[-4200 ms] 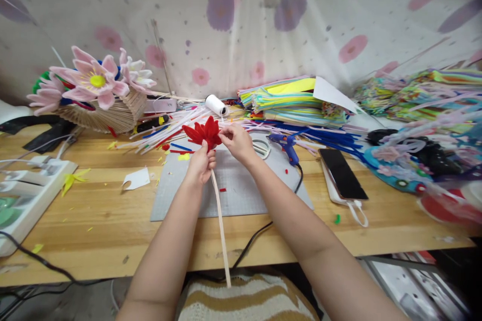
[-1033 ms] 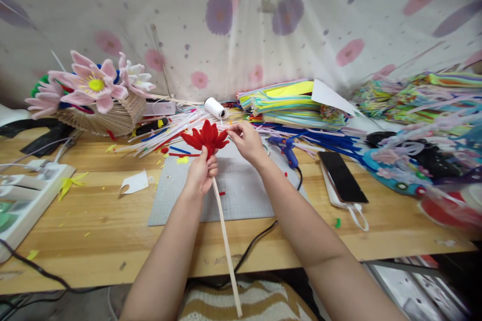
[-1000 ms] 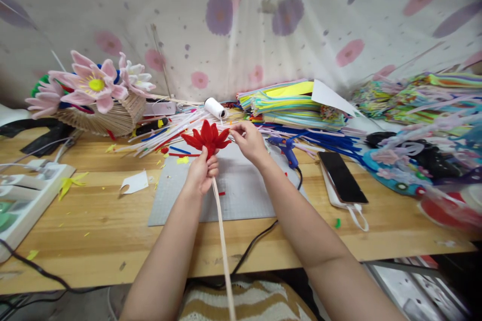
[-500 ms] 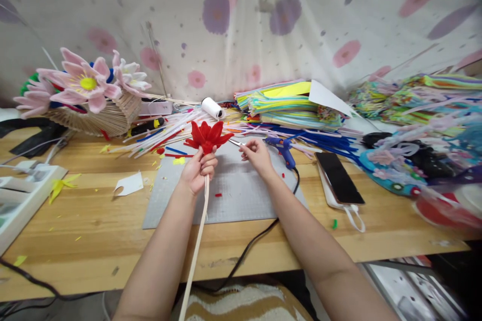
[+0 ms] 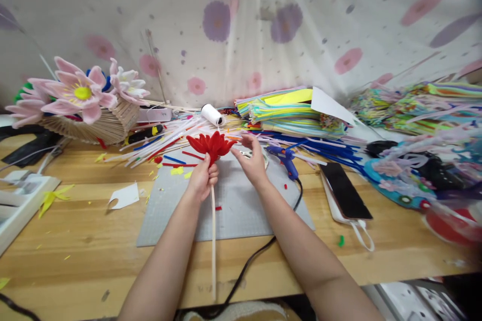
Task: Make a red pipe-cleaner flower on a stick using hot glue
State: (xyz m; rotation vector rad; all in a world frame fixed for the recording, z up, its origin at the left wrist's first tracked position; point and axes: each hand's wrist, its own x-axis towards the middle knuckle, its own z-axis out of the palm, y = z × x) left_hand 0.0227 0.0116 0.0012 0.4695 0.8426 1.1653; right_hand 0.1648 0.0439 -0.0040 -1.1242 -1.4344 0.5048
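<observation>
Spanning the view, the wooden counter (image 5: 94,220) carries a grey mat (image 5: 241,210). Over the mat the pale stem (image 5: 213,241) runs 6 to 12 o'clock, with the red flower (image 5: 211,144) on top pointing away. The head looks built; the stem is bare. The left hand (image 5: 201,183) fists the stem under the bloom. The right hand (image 5: 253,160), fingers loosely spread, is at its 3 o'clock.

A pale curtain (image 5: 263,25) with pink and purple flowers hangs behind a light wooden table (image 5: 94,230); soft, even light.
</observation>
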